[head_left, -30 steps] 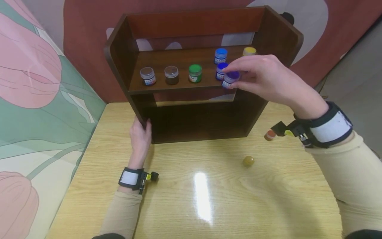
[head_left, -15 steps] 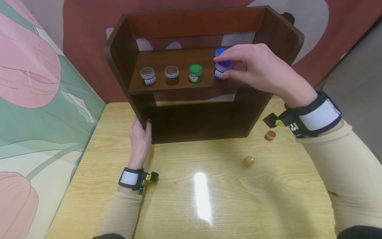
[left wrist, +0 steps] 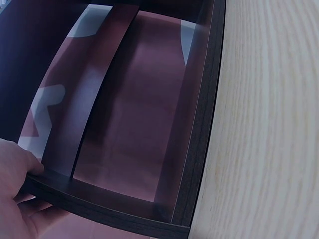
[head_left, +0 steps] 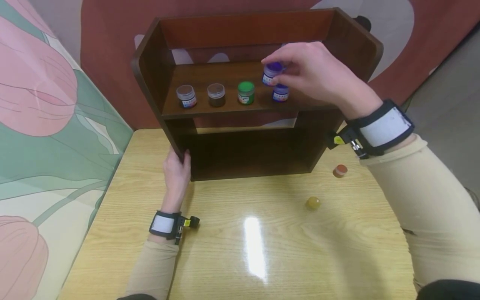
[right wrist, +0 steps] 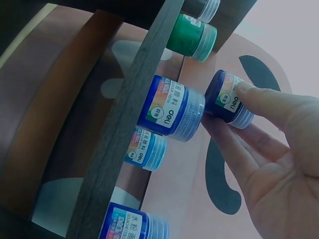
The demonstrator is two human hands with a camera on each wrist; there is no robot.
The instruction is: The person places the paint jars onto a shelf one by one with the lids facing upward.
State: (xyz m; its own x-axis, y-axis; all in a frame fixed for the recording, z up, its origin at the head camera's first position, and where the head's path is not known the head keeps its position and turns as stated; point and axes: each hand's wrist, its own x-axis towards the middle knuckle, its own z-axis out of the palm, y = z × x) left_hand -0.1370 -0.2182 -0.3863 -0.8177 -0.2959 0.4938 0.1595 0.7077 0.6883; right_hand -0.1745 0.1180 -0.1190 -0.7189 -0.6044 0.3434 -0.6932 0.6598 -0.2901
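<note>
My right hand pinches a dark blue-violet paint jar between thumb and fingers, above the upper board of a dark brown shelf. Another dark blue paint jar stands on that board just below it. In the right wrist view the held paint jar is raised beyond the lid of the standing jar; a light blue jar sits beside that one, hidden behind my hand in the head view. My left hand grips the shelf's left side panel low down, thumb inside in the left wrist view.
A green jar, a dark jar and a brown-topped jar line the board's front. Another blue jar stands at the right wrist view's bottom. On the wooden table lie a red-capped jar and a small yellowish jar.
My right hand has carried the paint jar left and back, from the board's front edge right of the standing dark blue jar to above and behind it. The left hand keeps still.
</note>
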